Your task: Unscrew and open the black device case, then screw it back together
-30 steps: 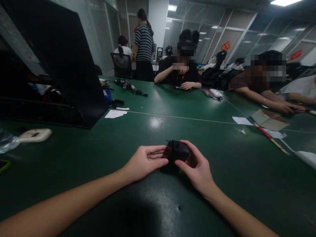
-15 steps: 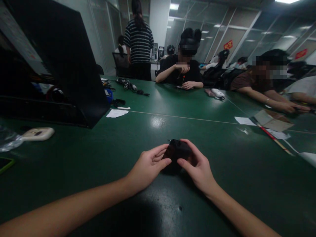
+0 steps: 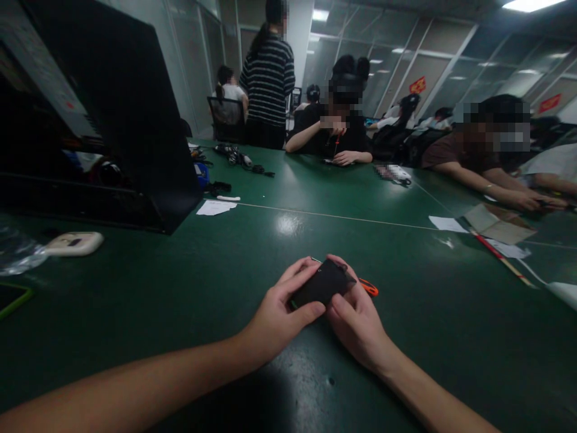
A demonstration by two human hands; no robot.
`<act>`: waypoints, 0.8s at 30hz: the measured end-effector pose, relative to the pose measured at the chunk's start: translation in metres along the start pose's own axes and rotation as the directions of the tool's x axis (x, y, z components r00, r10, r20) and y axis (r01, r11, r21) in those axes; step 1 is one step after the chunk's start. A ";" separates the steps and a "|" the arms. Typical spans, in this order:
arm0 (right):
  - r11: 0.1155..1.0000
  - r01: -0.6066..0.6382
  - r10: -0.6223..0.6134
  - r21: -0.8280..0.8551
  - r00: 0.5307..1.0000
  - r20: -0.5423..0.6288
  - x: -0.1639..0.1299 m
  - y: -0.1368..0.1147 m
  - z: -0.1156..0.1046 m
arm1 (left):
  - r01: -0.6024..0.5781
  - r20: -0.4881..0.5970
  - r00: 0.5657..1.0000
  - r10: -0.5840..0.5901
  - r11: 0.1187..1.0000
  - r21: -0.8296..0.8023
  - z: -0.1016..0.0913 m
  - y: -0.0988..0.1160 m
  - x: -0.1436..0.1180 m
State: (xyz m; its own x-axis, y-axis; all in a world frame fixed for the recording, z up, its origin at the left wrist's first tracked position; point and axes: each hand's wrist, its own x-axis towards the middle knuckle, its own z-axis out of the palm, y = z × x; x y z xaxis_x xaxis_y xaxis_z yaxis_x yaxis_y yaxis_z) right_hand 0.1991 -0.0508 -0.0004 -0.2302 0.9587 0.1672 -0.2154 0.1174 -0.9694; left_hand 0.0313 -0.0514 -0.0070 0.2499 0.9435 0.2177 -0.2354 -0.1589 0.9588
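Observation:
A small black box-shaped object (image 3: 321,284) is held between my two hands above the green table, with a broad flat face tilted upward. My left hand (image 3: 282,304) grips its left side, fingers over the far edge and thumb at the near edge. Around the right end my right hand (image 3: 360,316) is curled, its thumb close to the near corner. Just beyond the right fingers an orange-and-black looped piece (image 3: 369,287) shows; the rest of it is hidden. A thin metallic tip peeks out behind the object's far edge.
A large open black case (image 3: 148,120) stands at the left on the green table (image 3: 202,270). Nearby are a cream-coloured device (image 3: 76,243), a green-edged phone (image 3: 13,297) and torn paper (image 3: 216,208). Cables (image 3: 241,157) lie farther back. Several people sit across; a red stick (image 3: 500,258) lies right.
My hands have turned the black object, so a broad flat face now shows. The orange piece has come into sight by my right fingers. A standing person in stripes has shifted right.

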 end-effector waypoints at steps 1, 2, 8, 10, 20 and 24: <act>0.999 -0.018 0.018 0.034 1.000 0.019 -0.001 -0.001 0.004 | 0.006 0.031 1.000 -0.007 0.999 0.045 0.000 0.001 -0.001; 0.997 -0.034 0.033 0.065 0.999 0.020 -0.001 -0.001 0.007 | 0.012 0.060 0.998 -0.017 0.997 0.077 0.000 0.002 -0.001; 0.990 -0.097 0.111 0.102 0.984 -0.138 0.003 -0.002 0.005 | 0.166 0.134 0.981 -0.142 0.968 -0.190 -0.004 0.000 0.001; 0.996 -0.093 0.091 -0.005 0.978 -0.188 0.005 -0.003 -0.001 | 0.262 0.178 0.960 -0.217 0.918 -0.298 -0.008 -0.001 0.003; 0.978 -0.208 0.206 0.011 0.955 -0.212 0.017 -0.014 -0.022 | 0.416 0.356 0.886 -0.296 0.847 -0.331 -0.025 0.011 0.013; 0.972 -0.233 0.223 -0.035 0.958 -0.180 0.017 -0.012 -0.029 | 0.409 0.333 0.888 -0.316 0.874 -0.261 -0.028 0.008 0.015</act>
State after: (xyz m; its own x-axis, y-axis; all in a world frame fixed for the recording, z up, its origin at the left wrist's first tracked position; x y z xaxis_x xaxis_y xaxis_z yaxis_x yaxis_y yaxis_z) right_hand 0.2252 -0.0279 0.0088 -0.0981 0.9912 -0.0886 -0.1224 -0.1004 -0.9874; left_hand 0.0065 -0.0299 -0.0009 0.6094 0.7913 -0.0489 -0.3487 0.3229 0.8799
